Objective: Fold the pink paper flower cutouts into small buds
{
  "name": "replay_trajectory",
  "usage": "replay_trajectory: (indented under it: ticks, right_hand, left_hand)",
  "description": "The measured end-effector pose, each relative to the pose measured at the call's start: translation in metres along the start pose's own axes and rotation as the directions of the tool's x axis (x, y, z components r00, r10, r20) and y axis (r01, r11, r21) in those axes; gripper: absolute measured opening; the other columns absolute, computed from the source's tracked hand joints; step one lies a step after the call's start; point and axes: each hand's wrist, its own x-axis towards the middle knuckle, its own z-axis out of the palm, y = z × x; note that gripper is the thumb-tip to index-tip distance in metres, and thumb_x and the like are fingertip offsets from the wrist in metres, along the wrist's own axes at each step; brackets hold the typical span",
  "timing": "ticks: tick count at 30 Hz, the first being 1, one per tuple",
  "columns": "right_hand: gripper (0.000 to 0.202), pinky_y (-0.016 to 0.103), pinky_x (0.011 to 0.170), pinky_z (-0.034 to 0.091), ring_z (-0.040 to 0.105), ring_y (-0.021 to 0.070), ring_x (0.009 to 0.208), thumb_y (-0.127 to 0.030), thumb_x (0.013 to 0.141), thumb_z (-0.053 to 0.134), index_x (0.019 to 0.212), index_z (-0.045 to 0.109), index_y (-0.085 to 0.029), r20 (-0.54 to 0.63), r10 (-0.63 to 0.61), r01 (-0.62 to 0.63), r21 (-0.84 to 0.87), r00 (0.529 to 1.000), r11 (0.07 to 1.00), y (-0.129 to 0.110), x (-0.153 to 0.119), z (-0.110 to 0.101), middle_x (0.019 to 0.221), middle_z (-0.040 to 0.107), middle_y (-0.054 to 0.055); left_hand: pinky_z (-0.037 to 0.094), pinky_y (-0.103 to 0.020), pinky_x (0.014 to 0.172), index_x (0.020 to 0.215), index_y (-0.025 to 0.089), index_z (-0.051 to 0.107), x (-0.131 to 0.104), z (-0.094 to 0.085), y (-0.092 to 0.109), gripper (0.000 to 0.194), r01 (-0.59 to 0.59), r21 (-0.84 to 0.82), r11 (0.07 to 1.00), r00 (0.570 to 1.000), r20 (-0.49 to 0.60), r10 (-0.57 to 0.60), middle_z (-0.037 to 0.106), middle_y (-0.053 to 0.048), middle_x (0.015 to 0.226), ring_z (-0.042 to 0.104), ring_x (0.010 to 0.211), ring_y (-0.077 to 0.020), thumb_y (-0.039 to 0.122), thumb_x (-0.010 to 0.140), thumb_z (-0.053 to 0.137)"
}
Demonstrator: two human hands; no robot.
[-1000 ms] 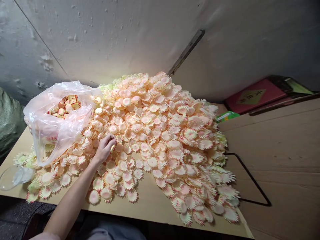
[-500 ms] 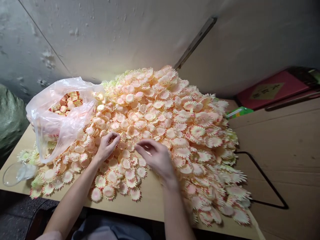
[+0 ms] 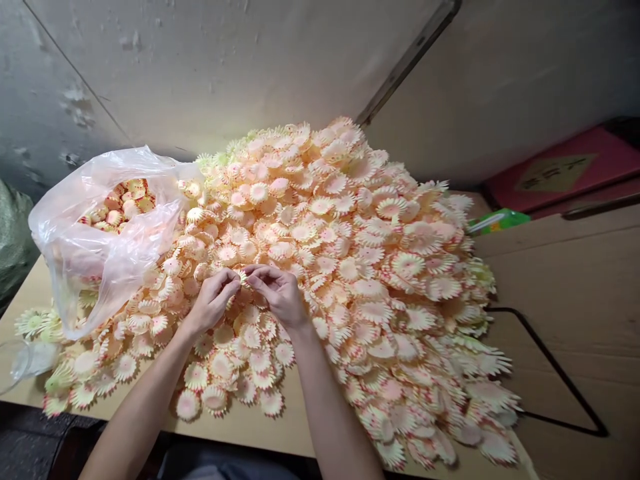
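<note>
A small cream petal disc [image 3: 243,278] with a frilled edge is pinched between my two hands in the middle of the view. My left hand [image 3: 216,301] grips it from the left with thumb and fingers pressed together. From the right, the closed fingers of my right hand [image 3: 279,295] meet its other side. Both hands hover over a large heap of artificial flower petal discs [image 3: 350,267], pale pink and cream with red-tipped edges. Fingers cover part of the held piece.
A translucent plastic bag [image 3: 75,247] at the left holds curled flower pieces [image 3: 127,203]. A clear cup [image 3: 30,363] lies at the table's [image 3: 295,420] left edge. Cardboard [image 3: 575,287], a black metal bar [image 3: 560,373] and a red box [image 3: 560,173] stand right. Behind is a wall [image 3: 250,73].
My right hand has moved left and up to meet my left hand, and a petal disc now shows between them. The camera view has shifted slightly.
</note>
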Motion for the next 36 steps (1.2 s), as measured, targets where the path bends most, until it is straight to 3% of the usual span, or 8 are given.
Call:
replay_trajectory:
  ticks: [9, 14, 19, 25, 30, 32, 36]
  right_hand:
    - [0.017, 0.032, 0.081, 0.055, 0.068, 0.0177, 0.085, -0.035, 0.077, 0.073, 0.078, 0.068, -0.019, -0.126, -0.055, 0.056, -0.003, 0.991, 0.998, 0.000, -0.003, 0.011, 0.091, 0.073, 0.007]
    - [0.015, 0.029, 0.075, 0.054, 0.066, 0.0159, 0.081, -0.032, 0.083, 0.068, 0.083, 0.067, -0.018, -0.167, -0.167, 0.153, -0.093, 0.972, 0.984, 0.001, -0.003, 0.012, 0.092, 0.070, 0.007]
    - [0.015, 0.031, 0.077, 0.055, 0.065, 0.0179, 0.087, -0.032, 0.085, 0.066, 0.082, 0.065, -0.017, -0.234, -0.302, 0.251, -0.222, 0.924, 0.942, 0.002, -0.002, 0.013, 0.098, 0.066, 0.009]
    - [0.010, 0.031, 0.075, 0.054, 0.065, 0.0179, 0.085, -0.027, 0.087, 0.063, 0.082, 0.066, -0.020, -0.071, -0.351, 0.308, -0.340, 0.934, 0.888, -0.009, -0.007, 0.019, 0.091, 0.067, 0.007]
    - [0.008, 0.032, 0.080, 0.054, 0.065, 0.0177, 0.088, -0.022, 0.088, 0.061, 0.082, 0.066, -0.021, 0.056, -0.400, 0.382, -0.444, 0.915, 0.811, -0.022, -0.012, 0.019, 0.091, 0.069, 0.006]
    - [0.008, 0.032, 0.081, 0.054, 0.066, 0.0177, 0.088, -0.023, 0.089, 0.060, 0.083, 0.066, -0.020, 0.042, -0.373, 0.354, -0.430, 0.927, 0.831, -0.021, -0.013, 0.017, 0.093, 0.069, 0.006]
    - [0.011, 0.031, 0.077, 0.055, 0.066, 0.0173, 0.083, -0.029, 0.088, 0.061, 0.085, 0.065, -0.019, -0.107, -0.284, 0.237, -0.320, 0.953, 0.917, -0.013, -0.013, 0.015, 0.092, 0.069, 0.007]
  left_hand:
    - [0.033, -0.026, 0.063, 0.075, 0.018, 0.045, 0.000, 0.002, -0.007, 0.026, -0.001, -0.014, 1.000, 1.000, -0.020, 0.000, 0.045, 0.001, 0.069, 0.040, 0.064, -0.0125, 0.039, 0.092, 0.045]
    - [0.032, -0.026, 0.062, 0.075, 0.019, 0.045, 0.000, 0.004, -0.007, 0.028, 0.000, 0.000, 1.000, 0.999, -0.036, 0.000, 0.043, 0.002, 0.067, 0.038, 0.063, -0.0126, 0.041, 0.091, 0.044]
    - [0.031, -0.026, 0.060, 0.074, 0.018, 0.045, -0.001, 0.005, -0.007, 0.026, -0.014, 0.019, 1.000, 0.999, -0.048, 0.015, 0.042, 0.002, 0.066, 0.037, 0.061, -0.0118, 0.039, 0.091, 0.044]
    - [0.032, -0.025, 0.059, 0.070, 0.018, 0.044, -0.001, 0.002, -0.009, 0.027, -0.062, -0.041, 0.997, 0.995, -0.075, 0.059, 0.042, 0.003, 0.062, 0.038, 0.059, -0.0115, 0.037, 0.089, 0.045]
    - [0.032, -0.024, 0.058, 0.069, 0.017, 0.048, -0.001, 0.003, -0.005, 0.033, -0.115, 0.092, 0.989, 0.988, -0.096, 0.124, 0.044, 0.003, 0.061, 0.039, 0.057, -0.0100, 0.042, 0.092, 0.048]
    - [0.033, -0.023, 0.058, 0.070, 0.017, 0.049, -0.001, 0.005, -0.004, 0.033, -0.140, 0.146, 0.979, 0.983, -0.095, 0.154, 0.044, 0.003, 0.062, 0.040, 0.058, -0.0096, 0.041, 0.092, 0.048]
    - [0.032, -0.023, 0.058, 0.068, 0.017, 0.048, -0.002, 0.006, -0.002, 0.034, -0.171, 0.175, 0.970, 0.982, -0.054, 0.183, 0.044, 0.003, 0.061, 0.040, 0.057, -0.0091, 0.039, 0.094, 0.046]
